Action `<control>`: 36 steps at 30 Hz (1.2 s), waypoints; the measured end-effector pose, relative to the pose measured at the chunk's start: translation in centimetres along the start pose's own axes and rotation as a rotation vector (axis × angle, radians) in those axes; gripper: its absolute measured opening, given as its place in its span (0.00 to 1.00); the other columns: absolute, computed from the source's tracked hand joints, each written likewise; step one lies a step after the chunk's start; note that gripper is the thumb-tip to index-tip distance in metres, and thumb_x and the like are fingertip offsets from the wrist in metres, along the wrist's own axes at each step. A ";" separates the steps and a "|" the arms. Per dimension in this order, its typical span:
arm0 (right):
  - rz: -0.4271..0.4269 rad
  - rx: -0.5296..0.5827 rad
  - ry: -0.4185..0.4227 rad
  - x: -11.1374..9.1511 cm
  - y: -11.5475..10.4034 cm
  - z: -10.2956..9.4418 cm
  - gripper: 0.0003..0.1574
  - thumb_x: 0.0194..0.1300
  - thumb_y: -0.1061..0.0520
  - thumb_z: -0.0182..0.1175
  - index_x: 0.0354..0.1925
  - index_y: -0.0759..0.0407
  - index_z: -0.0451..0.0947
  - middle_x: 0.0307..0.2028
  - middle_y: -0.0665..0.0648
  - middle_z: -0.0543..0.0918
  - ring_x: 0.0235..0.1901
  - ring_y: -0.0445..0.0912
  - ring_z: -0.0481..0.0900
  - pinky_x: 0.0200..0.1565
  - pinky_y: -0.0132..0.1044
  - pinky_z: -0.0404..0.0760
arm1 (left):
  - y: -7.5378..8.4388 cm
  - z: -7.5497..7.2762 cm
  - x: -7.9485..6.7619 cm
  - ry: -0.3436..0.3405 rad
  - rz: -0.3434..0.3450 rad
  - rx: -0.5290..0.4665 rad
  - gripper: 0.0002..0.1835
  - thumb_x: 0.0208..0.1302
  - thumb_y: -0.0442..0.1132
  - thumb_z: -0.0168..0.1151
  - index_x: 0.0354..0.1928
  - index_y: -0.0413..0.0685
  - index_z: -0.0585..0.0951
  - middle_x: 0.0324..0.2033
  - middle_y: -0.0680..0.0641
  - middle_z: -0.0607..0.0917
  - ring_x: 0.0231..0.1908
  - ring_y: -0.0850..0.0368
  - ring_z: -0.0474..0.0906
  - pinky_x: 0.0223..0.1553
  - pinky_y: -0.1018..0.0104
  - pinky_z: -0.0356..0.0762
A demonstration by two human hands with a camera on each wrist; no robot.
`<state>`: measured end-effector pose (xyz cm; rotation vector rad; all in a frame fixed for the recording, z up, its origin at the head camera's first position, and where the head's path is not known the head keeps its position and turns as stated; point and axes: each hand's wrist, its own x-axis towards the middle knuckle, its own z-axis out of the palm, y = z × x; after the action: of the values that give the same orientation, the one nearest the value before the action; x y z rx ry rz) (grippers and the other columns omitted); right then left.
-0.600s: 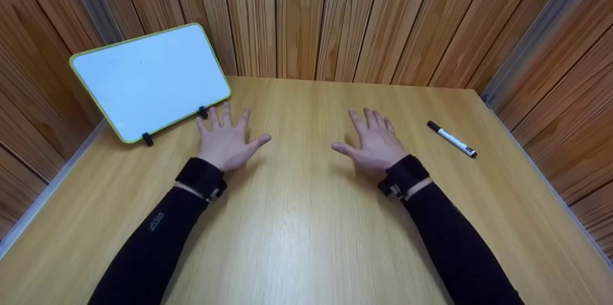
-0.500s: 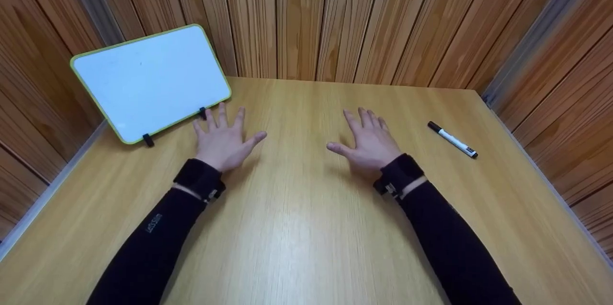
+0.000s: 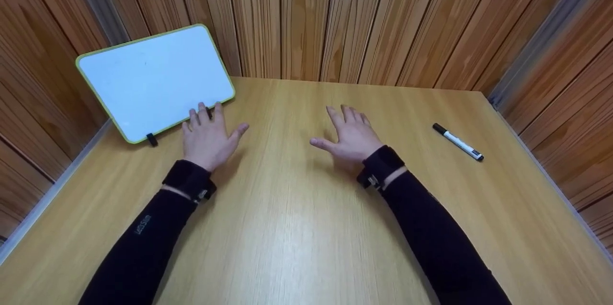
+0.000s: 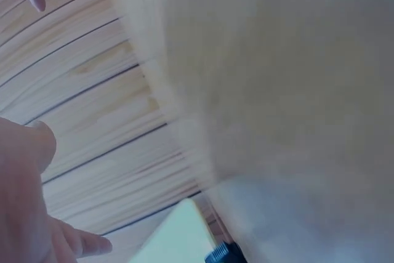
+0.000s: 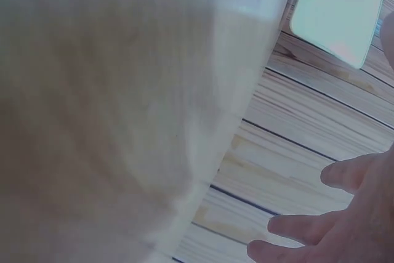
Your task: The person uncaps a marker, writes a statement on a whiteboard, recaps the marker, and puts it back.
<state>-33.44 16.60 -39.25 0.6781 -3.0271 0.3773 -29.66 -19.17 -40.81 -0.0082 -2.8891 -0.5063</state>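
In the head view a small whiteboard (image 3: 155,80) with a yellow-green rim stands tilted back at the far left, on black clip feet (image 3: 152,140). My left hand (image 3: 207,143), fingers spread and holding nothing, is just in front of it; its fingertips overlap the board's lower edge and partly hide one foot. Nearer the middle, my right hand (image 3: 353,140) also has its fingers extended and nothing in it. To its right lies a white marker (image 3: 458,142) with a black cap, apart from both hands. The right wrist view shows the whiteboard (image 5: 338,13) beyond the right fingers.
The light wooden table (image 3: 287,228) extends to a wood-panelled wall (image 3: 306,17) at the back. More panelling closes in the left and right sides, with grey strips along the table's side edges.
Both hands have shifted to the left, the left one coming in front of the whiteboard's lower edge. The whole scene has slid slightly right in the head view. Whiteboard and marker stay in place.
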 end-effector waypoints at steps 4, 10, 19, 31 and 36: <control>0.011 0.039 -0.019 0.7 -0.7 0.3 0.73 0.72 0.11 0.50 0.92 0.53 0.43 0.85 0.77 0.52 0.85 0.71 0.49 0.85 0.66 0.46 | -1.0 -0.7 0.0 0.007 -0.027 0.015 0.60 0.80 0.79 0.39 0.89 0.33 0.47 0.82 0.15 0.45 0.81 0.12 0.42 0.77 0.16 0.47; -0.003 0.064 -0.042 1.6 -1.9 0.9 0.74 0.71 0.10 0.49 0.92 0.53 0.43 0.84 0.76 0.54 0.85 0.70 0.51 0.85 0.64 0.47 | -3.3 -1.8 -0.2 -0.013 -0.092 0.023 0.63 0.79 0.81 0.39 0.88 0.30 0.42 0.81 0.13 0.40 0.80 0.10 0.38 0.74 0.12 0.48; -0.045 0.076 -0.086 3.5 -4.6 1.6 0.74 0.71 0.10 0.50 0.92 0.53 0.44 0.85 0.76 0.54 0.85 0.71 0.52 0.85 0.64 0.50 | -7.3 -3.6 -1.0 -0.016 -0.191 0.028 0.68 0.77 0.82 0.42 0.86 0.27 0.35 0.78 0.09 0.33 0.78 0.07 0.31 0.79 0.18 0.41; -0.073 0.103 -0.095 5.8 -7.6 2.4 0.70 0.74 0.14 0.52 0.90 0.58 0.51 0.83 0.72 0.62 0.82 0.67 0.61 0.82 0.59 0.61 | -9.5 -5.3 -3.0 0.116 -0.274 0.023 0.67 0.78 0.71 0.58 0.86 0.29 0.31 0.80 0.13 0.27 0.80 0.14 0.19 0.79 0.18 0.37; -0.090 0.118 -0.093 6.7 -8.2 2.9 0.67 0.76 0.17 0.55 0.89 0.59 0.53 0.81 0.71 0.65 0.80 0.64 0.64 0.81 0.56 0.65 | -9.9 -5.5 -3.2 0.178 -0.296 -0.009 0.68 0.77 0.67 0.63 0.85 0.31 0.26 0.81 0.16 0.25 0.81 0.16 0.19 0.80 0.20 0.39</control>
<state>-35.94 5.97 -39.68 0.8588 -3.0663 0.5404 -25.79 -30.22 -39.71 0.4453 -2.7243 -0.5388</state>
